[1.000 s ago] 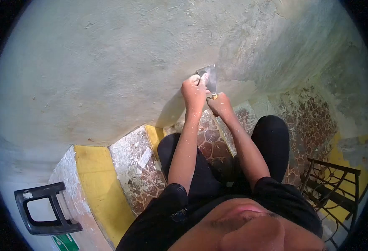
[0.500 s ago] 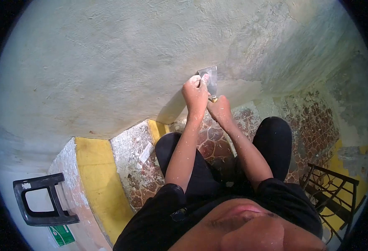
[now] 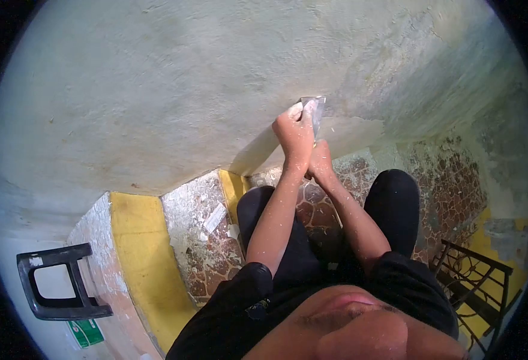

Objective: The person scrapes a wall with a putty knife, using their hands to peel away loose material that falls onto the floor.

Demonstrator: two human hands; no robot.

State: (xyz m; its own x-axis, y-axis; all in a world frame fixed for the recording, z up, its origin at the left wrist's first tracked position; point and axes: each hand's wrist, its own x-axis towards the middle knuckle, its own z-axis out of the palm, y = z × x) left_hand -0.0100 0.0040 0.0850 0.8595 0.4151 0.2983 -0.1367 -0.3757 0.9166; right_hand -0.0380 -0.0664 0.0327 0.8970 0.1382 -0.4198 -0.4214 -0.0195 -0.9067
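My left hand (image 3: 294, 133) is up against the wall (image 3: 156, 90), and its fingers (image 3: 293, 111) are pressed close together flat on the blade of the scraper (image 3: 314, 111). The blade is metal and shiny, and its far edge touches the wall just where the smooth pale part meets a rougher, darker patch on the right. My right hand (image 3: 320, 162) is just below my left one, touching it, and it is curled tight around the handle of the scraper, so I cannot see the handle itself. Both of my arms are dotted with little white specks. Near me, under my arms, are my knees in black trousers. The floor (image 3: 450, 180) down there has brown stone shapes with white dust on it. To the left are steps with a yellow stripe (image 3: 147, 258) along the edge. Further left, low down, stands a black plastic stool (image 3: 60, 288) with a green thing beside it. On the right, near me, is a dark metal frame (image 3: 486, 282).
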